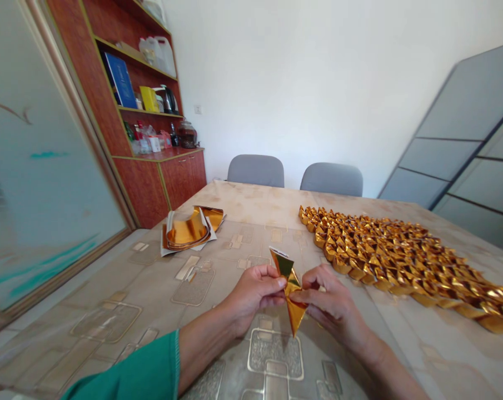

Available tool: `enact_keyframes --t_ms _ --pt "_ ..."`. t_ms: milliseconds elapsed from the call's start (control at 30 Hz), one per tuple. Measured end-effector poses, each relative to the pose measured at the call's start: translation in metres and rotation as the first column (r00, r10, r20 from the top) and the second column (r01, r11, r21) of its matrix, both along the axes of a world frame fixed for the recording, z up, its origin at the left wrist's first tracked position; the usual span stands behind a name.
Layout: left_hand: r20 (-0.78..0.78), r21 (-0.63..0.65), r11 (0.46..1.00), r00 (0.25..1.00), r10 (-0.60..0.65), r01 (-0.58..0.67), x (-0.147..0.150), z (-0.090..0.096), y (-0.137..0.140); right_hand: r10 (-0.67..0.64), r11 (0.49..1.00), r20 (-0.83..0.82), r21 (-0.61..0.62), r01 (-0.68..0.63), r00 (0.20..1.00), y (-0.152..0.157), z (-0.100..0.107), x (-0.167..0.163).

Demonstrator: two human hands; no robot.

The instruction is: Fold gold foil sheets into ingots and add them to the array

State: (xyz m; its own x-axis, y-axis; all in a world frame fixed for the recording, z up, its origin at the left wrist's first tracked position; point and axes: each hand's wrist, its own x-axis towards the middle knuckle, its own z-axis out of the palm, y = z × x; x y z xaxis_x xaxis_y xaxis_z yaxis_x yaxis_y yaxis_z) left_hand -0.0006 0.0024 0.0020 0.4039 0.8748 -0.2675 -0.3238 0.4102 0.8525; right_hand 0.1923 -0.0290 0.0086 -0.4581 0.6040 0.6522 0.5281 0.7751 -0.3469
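Observation:
A sheet of gold foil paper point(295, 314), folded to a pointed shape, is held between both hands above the table. My left hand point(263, 284) pinches its left side between thumb and fingers. On the other side, my right hand point(327, 297) is closed on the paper's right edge, fingertips near its middle. The upper end of the paper shows a pale edge and a darker reflecting face; the lower end comes to a point. To the left lies a stack of curled gold foil sheets point(187, 229) with white backs. Many folded gold pieces point(384, 250) stand in packed rows on the right.
The table point(151, 283) has a patterned, shiny cover. Two grey chairs point(255, 170) stand at its far side, against a white wall. A reddish wooden cabinet point(184, 171) with bottles and boxes is at the back left, and a frosted glass door point(46, 166) at the left.

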Motion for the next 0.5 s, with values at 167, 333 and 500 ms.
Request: enact_keyframes --t_ms 167,333,500 --pt "-0.017 0.011 1.000 1.000 0.026 -0.025 0.000 0.001 -0.001 0.031 0.997 -0.008 -0.074 -0.031 0.999 0.000 0.004 0.002" --pt "-0.002 0.095 0.995 1.000 0.027 -0.027 0.003 0.004 -0.006 -0.023 0.960 -0.244 -0.276 -0.047 0.970 -0.001 0.002 -0.008" --pt "0.093 0.024 0.999 0.995 0.030 -0.032 0.004 0.005 -0.008 -0.082 0.945 -0.349 -0.324 -0.038 0.934 0.000 -0.001 -0.012"
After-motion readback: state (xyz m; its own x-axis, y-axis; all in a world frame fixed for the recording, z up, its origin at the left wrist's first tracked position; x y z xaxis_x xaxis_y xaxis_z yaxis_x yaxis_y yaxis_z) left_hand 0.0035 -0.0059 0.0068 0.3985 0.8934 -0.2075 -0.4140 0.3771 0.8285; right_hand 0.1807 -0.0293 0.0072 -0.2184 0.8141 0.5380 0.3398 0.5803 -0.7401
